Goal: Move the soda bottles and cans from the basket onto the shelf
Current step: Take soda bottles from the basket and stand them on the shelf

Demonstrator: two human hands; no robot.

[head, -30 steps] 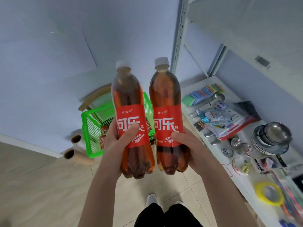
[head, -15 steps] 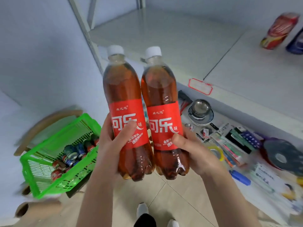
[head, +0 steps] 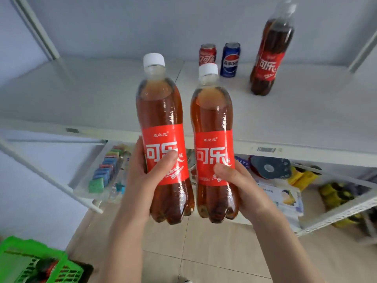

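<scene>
Since half a second ago both bottles have risen in front of the white metal shelf (head: pixel 98 92), and the green plastic basket (head: pixel 32 248) now sits at the lower left. My left hand (head: pixel 142 180) grips one clear plastic cola bottle with red label and white cap (head: pixel 160 111); my right hand (head: pixel 242 184) grips its twin bottle (head: pixel 212 115) just beside it, both upright. On the shelf stand a red soda can (head: pixel 207 54), a blue soda can (head: pixel 230 60) and a taller cola bottle (head: pixel 269 58).
</scene>
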